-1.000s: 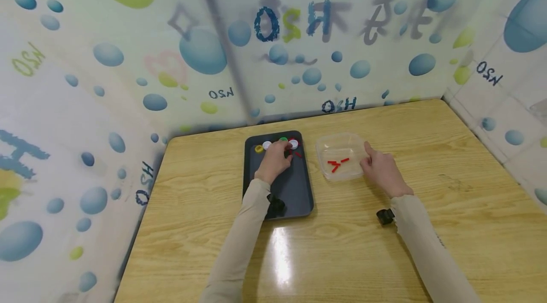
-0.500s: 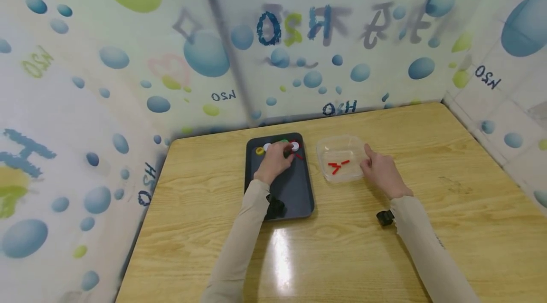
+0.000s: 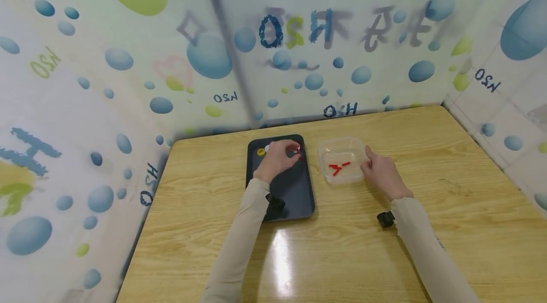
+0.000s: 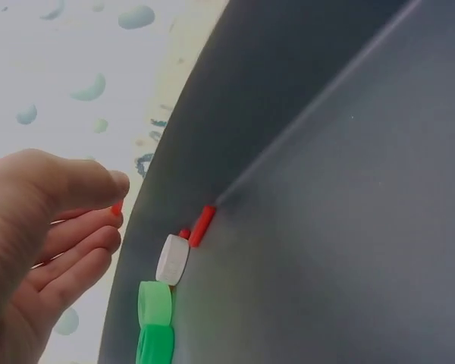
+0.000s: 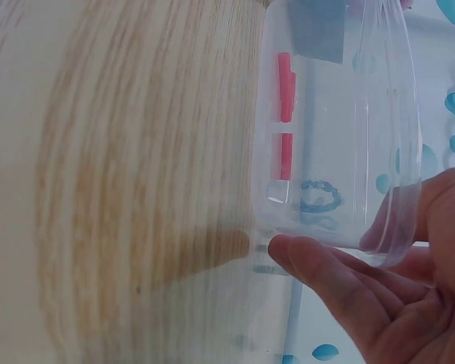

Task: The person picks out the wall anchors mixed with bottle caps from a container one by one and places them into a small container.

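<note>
My left hand (image 3: pixel 277 158) is over the far end of a dark grey tray (image 3: pixel 292 203). In the left wrist view its thumb and forefinger pinch a small red stick (image 4: pixel 117 207), mostly hidden by the fingertips. Below that hand, along the tray's edge, lie another red stick (image 4: pixel 202 226), a white bottle cap (image 4: pixel 173 259) and two green caps (image 4: pixel 155 303). My right hand (image 3: pixel 382 172) grips the right side of a clear plastic container (image 3: pixel 342 143), thumb at the rim and fingers outside. Several red sticks (image 3: pixel 335 169) lie in the container.
A yellow cap (image 3: pixel 261 152) sits in the tray's far left corner, beside a white cap partly covered by the left hand. Tray and container stand side by side on a wooden table (image 3: pixel 192 227), with a patterned wall (image 3: pixel 290 84) behind it.
The left hand has shifted slightly right, its thumb and forefinger now pinching a red stick above the tray. The right hand keeps its grip on the container. The head view has tilted slightly.
</note>
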Tool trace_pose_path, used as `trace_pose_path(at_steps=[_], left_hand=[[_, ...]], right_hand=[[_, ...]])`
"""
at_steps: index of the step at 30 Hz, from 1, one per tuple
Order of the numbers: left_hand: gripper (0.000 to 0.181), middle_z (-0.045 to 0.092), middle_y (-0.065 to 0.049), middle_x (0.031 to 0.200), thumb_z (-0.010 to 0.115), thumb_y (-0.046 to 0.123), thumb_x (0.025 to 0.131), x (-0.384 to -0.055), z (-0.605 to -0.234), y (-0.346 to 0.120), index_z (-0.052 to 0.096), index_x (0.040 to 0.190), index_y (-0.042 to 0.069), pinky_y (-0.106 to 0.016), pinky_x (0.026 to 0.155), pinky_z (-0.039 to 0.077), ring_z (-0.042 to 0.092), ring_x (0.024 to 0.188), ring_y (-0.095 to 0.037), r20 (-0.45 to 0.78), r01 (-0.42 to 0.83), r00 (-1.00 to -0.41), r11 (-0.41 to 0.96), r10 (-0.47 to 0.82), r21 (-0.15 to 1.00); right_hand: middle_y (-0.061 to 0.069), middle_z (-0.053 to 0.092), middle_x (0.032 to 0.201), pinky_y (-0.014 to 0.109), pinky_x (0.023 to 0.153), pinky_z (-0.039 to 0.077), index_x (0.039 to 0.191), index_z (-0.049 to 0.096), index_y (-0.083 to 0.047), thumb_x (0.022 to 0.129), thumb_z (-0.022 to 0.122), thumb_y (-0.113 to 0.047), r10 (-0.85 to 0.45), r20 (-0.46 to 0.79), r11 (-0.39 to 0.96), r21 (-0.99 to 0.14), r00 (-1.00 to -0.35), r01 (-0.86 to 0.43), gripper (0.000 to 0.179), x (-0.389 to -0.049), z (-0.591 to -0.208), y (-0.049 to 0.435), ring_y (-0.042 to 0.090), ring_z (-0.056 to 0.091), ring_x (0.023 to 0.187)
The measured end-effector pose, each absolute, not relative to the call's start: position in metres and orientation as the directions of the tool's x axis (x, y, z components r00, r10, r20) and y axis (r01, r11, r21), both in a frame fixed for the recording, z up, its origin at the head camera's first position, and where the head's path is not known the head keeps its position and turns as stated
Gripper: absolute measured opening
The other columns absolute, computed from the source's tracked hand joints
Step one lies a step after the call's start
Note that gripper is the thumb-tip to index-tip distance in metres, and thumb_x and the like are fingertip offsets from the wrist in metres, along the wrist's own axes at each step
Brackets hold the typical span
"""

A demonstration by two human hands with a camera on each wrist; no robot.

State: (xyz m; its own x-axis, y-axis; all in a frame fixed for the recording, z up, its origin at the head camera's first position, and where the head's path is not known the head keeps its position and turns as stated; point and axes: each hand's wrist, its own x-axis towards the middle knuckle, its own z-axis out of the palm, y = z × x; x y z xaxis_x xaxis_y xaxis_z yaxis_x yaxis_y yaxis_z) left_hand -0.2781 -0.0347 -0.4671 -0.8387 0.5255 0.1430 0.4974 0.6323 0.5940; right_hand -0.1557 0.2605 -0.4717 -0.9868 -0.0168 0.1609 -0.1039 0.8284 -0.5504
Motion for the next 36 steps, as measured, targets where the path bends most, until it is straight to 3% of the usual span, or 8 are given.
trace_pose_path(at_steps=[16, 36], left_hand=[[0.03, 0.075, -0.01, 0.114, 0.072, 0.013, 0.094, -0.272, -0.454, -0.009, 0.071, 0.122, 0.002, -0.035, 0.092, 0.058, 0.072, 0.102, -0.023, 0.187, 0.51, -0.814, 0.522, 0.55, 0.683], [0.034, 0.074, -0.012, 0.117, 0.073, 0.015, 0.094, -0.264, -0.456, 0.017, 0.07, 0.124, 0.0, -0.038, 0.095, 0.057, 0.071, 0.105, -0.026, 0.179, 0.541, -0.775, 0.491, 0.606, 0.683]], right_hand=[[-0.004, 0.032, 0.048, 0.023, 0.043, 0.022, 0.148, 0.037, 0.015, 0.097, 0.044, -0.002, -0.014, 0.167, 0.832, -0.545, -0.986, -0.105, 0.055, -0.155, -0.471, 0.26, 0.008, 0.02, 0.043], [-0.004, 0.032, 0.048, 0.023, 0.044, 0.021, 0.146, 0.039, 0.018, 0.096, 0.045, 0.001, -0.029, 0.2, 0.831, -0.539, -0.979, -0.135, 0.052, -0.157, -0.472, 0.261, 0.008, 0.019, 0.044]])
